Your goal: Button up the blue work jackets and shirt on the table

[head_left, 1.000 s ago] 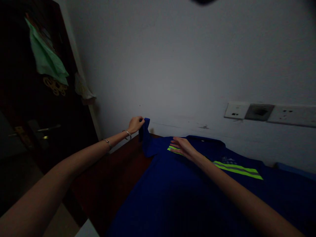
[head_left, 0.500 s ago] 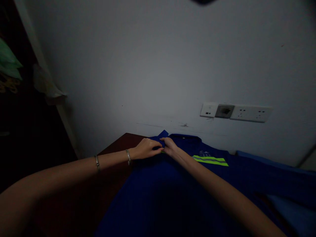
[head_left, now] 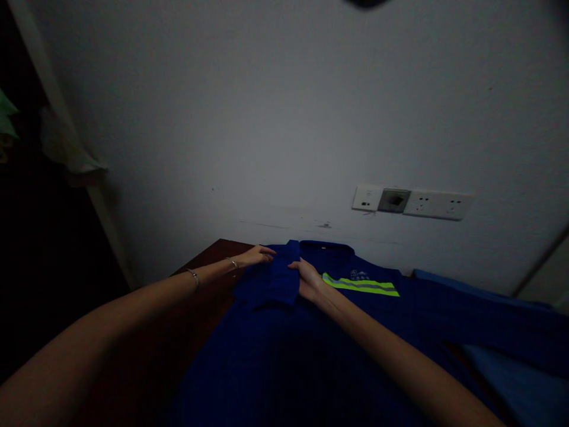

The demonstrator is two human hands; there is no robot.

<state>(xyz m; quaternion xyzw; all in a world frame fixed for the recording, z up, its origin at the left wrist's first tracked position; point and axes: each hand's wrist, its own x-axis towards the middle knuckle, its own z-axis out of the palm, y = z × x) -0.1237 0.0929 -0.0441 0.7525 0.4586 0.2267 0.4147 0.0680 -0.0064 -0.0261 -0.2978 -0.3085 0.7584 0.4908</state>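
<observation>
A dark blue work jacket with a yellow-green and grey reflective strip is spread out, its collar towards the wall. Its left front part is folded over near the collar. My right hand pinches the edge of that folded cloth, thumb on top. My left hand, with bracelets on the wrist and forearm, lies at the far left edge of the fold, fingers stretched out and apart from my right hand. Whether its fingertips press on the cloth is hard to see in the dim light.
A dark red-brown table shows left of the jacket. Behind it rises a white wall with a row of sockets. Lighter blue cloth lies under the sleeve at right. A plastic bag hangs at far left.
My left hand has let go of the cloth beside my right hand and moved left, its fingers opening. The folded front part now lies flatter and wider. The view has shifted slightly right.
</observation>
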